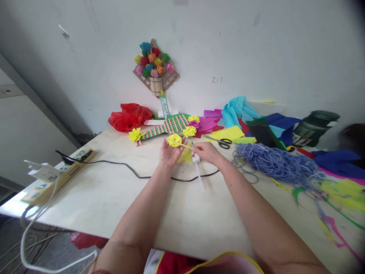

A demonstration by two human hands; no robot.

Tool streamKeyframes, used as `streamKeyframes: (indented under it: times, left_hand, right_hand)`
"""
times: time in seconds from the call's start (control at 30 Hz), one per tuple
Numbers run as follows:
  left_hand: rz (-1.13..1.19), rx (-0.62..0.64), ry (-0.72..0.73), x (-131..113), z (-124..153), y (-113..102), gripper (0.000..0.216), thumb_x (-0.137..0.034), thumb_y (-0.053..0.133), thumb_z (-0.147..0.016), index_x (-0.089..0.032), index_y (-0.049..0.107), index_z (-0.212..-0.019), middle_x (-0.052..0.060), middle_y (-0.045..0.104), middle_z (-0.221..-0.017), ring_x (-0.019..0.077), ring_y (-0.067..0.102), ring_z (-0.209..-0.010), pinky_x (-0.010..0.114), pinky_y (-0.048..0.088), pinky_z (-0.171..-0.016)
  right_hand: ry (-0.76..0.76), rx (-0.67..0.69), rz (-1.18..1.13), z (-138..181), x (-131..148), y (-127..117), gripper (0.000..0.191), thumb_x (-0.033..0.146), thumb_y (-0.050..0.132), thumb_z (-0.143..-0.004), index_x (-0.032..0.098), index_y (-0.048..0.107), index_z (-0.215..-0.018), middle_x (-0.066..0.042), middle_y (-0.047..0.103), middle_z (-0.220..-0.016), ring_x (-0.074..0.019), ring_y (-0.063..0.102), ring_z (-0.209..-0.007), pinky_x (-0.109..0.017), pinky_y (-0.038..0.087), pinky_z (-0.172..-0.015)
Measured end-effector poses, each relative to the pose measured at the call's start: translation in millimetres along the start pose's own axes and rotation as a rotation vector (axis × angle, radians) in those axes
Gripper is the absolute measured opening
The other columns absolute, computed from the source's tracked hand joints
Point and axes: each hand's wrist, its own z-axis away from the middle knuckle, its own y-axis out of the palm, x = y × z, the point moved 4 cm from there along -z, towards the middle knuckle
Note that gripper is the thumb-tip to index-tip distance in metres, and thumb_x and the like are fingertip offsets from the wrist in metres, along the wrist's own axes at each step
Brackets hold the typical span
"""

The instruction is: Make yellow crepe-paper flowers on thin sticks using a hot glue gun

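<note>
My left hand (169,153) is turned palm up, its fingers curled around the underside of a yellow paper flower (174,140). A thin pale stick (186,146) runs from the flower to my right hand (207,152), which pinches its other end. Below my right hand's fingers lies a white glue gun (195,157) with a translucent glue stick in its back end. Just beyond my hands rests a green guitar-shaped board (173,125) with pink strips across it. Yellow and magenta paper flowers (189,131) sit at its right end, and another yellow flower (136,134) at its left end.
Scissors (224,143) lie right of my hands, near tangled blue-purple cord (276,163) and coloured paper sheets (228,133). A dark green jar (313,127) stands far right. A power strip (59,177) is on the left; its black cable (125,164) crosses the table. Red plastic (128,117) lies behind.
</note>
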Motion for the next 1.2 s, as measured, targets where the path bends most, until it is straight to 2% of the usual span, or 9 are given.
streamKeyframes:
  times: [0.2,0.53,0.7,0.87,1.0,1.2]
  left_hand:
    - [-0.023,-0.044,0.001,-1,-1,0,0.035,-0.036,0.032,-0.092,-0.023,0.058,-0.112,0.008,0.063,-0.114,0.0238,0.059,-0.107,0.051,0.041,-0.1]
    - [0.058,-0.073,0.019,-3,0,-3,0.036,-0.024,0.041,-0.082,-0.017,0.06,-0.11,0.014,0.061,-0.119,0.0309,0.057,-0.113,0.052,0.044,-0.095]
    - [0.085,-0.066,0.043,-4,1,-3,0.041,-0.021,0.042,-0.076,-0.016,0.058,-0.114,0.015,0.06,-0.123,0.0305,0.055,-0.116,0.05,0.044,-0.094]
    - [0.08,-0.063,0.068,-6,1,-6,0.041,-0.028,0.043,-0.078,-0.016,0.057,-0.115,0.016,0.058,-0.124,0.0296,0.054,-0.118,0.048,0.045,-0.093]
    - [0.096,-0.13,0.065,-5,-2,-7,0.037,-0.033,0.038,-0.086,-0.018,0.055,-0.114,0.016,0.058,-0.126,0.0283,0.056,-0.115,0.045,0.048,-0.089]
    - [0.074,-0.167,0.069,-4,-1,-1,0.038,-0.017,0.038,-0.082,-0.015,0.055,-0.117,0.014,0.06,-0.124,0.0248,0.058,-0.112,0.04,0.049,-0.088]
  right_hand:
    - [0.009,0.051,0.092,-1,-2,-2,0.033,0.035,0.055,-0.079,0.019,0.05,-0.051,0.003,0.045,-0.052,-0.0115,0.036,-0.054,-0.025,0.021,-0.052]
    - [0.029,0.074,0.139,0,-3,-5,0.034,0.036,0.058,-0.077,0.019,0.052,-0.049,0.003,0.041,-0.05,-0.011,0.033,-0.053,-0.025,0.021,-0.052]
    - [0.02,0.076,0.105,0,-4,-7,0.035,0.036,0.06,-0.075,0.019,0.049,-0.047,0.004,0.04,-0.049,-0.0103,0.033,-0.052,-0.025,0.021,-0.05]
    - [0.067,-0.013,-0.139,-1,-3,-4,0.034,0.037,0.057,-0.077,0.018,0.05,-0.049,0.004,0.042,-0.045,-0.0087,0.036,-0.048,-0.023,0.025,-0.048]
    - [0.214,0.028,-0.45,0,-3,10,0.03,0.041,0.06,-0.076,0.016,0.058,-0.059,0.001,0.053,-0.047,-0.0089,0.044,-0.045,-0.022,0.032,-0.045]
    - [0.326,0.123,-0.697,3,4,23,0.021,0.034,0.061,-0.077,0.016,0.057,-0.068,0.002,0.055,-0.047,-0.0041,0.03,-0.034,-0.019,0.021,-0.037]
